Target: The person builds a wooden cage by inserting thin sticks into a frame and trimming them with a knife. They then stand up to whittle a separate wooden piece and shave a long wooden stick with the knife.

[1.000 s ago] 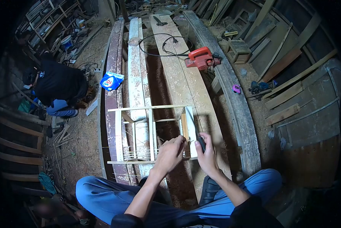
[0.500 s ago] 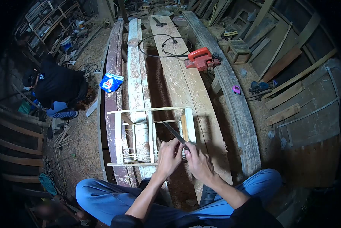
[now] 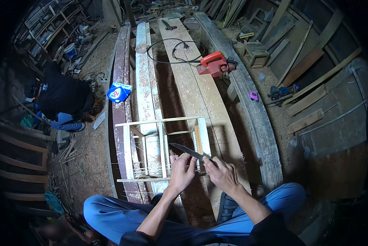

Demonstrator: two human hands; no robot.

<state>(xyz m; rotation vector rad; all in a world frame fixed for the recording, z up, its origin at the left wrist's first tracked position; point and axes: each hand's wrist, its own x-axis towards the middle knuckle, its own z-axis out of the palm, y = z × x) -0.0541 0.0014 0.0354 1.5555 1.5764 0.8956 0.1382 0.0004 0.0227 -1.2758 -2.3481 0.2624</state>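
A small frame of pale wooden sticks rests across long planks in front of me. My right hand grips the handle of a dark knife, whose blade points up and left over the frame's right part. My left hand is closed on the frame's near right side, pinching thin sticks just below the blade. Several thin slats stick out along the frame's near edge. My legs in blue trousers are at the bottom of the view.
Long planks covered in sawdust run away from me. A red power tool with a black cord lies on one. A blue and white bag sits on the left plank. A person in a dark shirt crouches at left. Scrap timber lies at right.
The knife has swung from pointing up and away to lying low, its blade pointing left over the frame. My right hand moved down and left, close to my left hand.
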